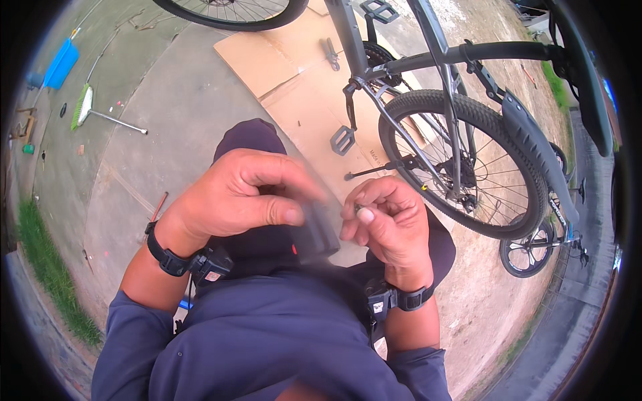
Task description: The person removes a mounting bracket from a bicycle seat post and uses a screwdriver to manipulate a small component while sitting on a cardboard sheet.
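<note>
In front of my lap, my left hand [244,194] has its thumb and fingers closed at the upper end of a dark block-shaped thing [314,230]. Motion smears both this thing and the fingertips, so its exact kind does not show; a small red spot sits at its lower left. My right hand [394,220], just to the right, pinches a tiny dark piece [359,208] between thumb and forefinger, mostly hidden by the fingers. A short gap separates the two hands. Beyond them stands a dark grey bicycle [401,65], its rear wheel [491,227] at the right.
Flattened cardboard [294,110] lies under the bicycle, with a grey hand tool [331,55] on it. At the left are a broom [84,107] and a blue dustpan [61,63]. A red-handled tool [159,206] rests by my left forearm. Another bicycle [528,250] stands far right.
</note>
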Tool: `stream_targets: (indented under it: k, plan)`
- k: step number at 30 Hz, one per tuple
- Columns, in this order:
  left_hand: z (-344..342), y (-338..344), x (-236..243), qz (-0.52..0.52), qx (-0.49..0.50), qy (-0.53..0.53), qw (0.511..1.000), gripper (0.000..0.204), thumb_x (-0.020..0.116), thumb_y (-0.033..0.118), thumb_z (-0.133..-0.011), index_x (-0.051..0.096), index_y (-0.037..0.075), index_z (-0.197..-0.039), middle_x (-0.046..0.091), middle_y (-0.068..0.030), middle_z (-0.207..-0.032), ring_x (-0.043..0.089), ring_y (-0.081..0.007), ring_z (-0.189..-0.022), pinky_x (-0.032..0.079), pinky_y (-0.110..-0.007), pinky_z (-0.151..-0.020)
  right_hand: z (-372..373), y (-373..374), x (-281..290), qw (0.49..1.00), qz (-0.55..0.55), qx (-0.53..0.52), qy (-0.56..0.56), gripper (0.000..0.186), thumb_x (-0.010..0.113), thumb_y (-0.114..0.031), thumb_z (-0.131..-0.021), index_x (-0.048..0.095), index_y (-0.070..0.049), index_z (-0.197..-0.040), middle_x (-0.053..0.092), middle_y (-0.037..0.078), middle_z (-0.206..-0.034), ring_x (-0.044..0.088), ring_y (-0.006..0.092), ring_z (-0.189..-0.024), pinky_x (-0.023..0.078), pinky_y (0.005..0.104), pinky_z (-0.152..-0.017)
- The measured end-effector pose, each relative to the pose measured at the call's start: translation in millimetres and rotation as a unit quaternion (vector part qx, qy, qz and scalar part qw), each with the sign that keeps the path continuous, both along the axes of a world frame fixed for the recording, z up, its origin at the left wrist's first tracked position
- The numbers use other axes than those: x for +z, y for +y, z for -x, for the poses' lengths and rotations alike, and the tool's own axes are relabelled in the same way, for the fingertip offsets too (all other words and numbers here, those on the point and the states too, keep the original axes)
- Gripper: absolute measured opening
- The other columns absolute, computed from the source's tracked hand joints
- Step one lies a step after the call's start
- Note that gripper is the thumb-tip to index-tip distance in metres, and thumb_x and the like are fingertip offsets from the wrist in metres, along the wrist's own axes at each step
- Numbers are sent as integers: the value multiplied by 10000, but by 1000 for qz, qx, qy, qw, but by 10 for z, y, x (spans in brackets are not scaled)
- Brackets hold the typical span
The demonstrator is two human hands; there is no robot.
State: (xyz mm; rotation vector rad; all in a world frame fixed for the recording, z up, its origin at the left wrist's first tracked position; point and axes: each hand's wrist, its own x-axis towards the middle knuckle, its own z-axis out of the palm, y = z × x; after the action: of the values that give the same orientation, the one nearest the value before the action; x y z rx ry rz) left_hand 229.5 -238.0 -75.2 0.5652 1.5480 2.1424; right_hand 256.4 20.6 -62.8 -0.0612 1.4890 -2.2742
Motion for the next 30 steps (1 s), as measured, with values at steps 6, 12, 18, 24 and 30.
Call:
stream_targets:
  k: [6, 12, 18, 24, 30]
  plan:
    - [-289, 116, 234, 39, -5, 68, 997, 361, 847, 247, -830, 759, -16, -1061, 671, -71, -858, 611, -155, -776, 458, -282, -684, -407, 13, 204, 999, 23, -3, 27, 174, 670, 68, -885, 671, 14, -1050, 705, 115, -965, 668, 140, -763, 549, 268, -682]
    - [-524, 197, 324, 60, 7, 109, 992, 330, 854, 193, -818, 763, -12, -1061, 674, -72, -856, 620, -157, -781, 464, -285, -679, -610, 16, 296, 1000, 3, 20, 13, 174, 678, 49, -908, 693, 15, -1078, 691, 45, -957, 626, 77, -781, 501, 231, -672]
    - [-624, 270, 397, 55, 1, 99, 994, 279, 850, 103, -813, 759, -2, -1054, 682, -73, -865, 623, -159, -790, 471, -284, -691, -701, 54, 341, 1000, 2, 20, 23, 166, 675, 38, -925, 697, 11, -1088, 692, 15, -927, 612, 57, -789, 492, 220, -675]
    - [-684, 273, 357, 32, -14, 94, 995, 193, 777, 14, -868, 745, 10, -1059, 688, -34, -900, 629, -117, -820, 486, -267, -725, -755, 69, 343, 999, -25, 27, 23, 150, 687, 17, -932, 702, 5, -1081, 689, 3, -901, 602, 39, -771, 476, 199, -648]
    - [-684, 235, 320, 35, -21, 127, 991, 156, 769, 7, -876, 743, 14, -1029, 689, -29, -896, 623, -109, -819, 472, -259, -714, -782, 18, 312, 999, -37, 24, 19, 136, 700, -26, -944, 704, 0, -1078, 679, -4, -888, 591, 38, -749, 465, 196, -633]
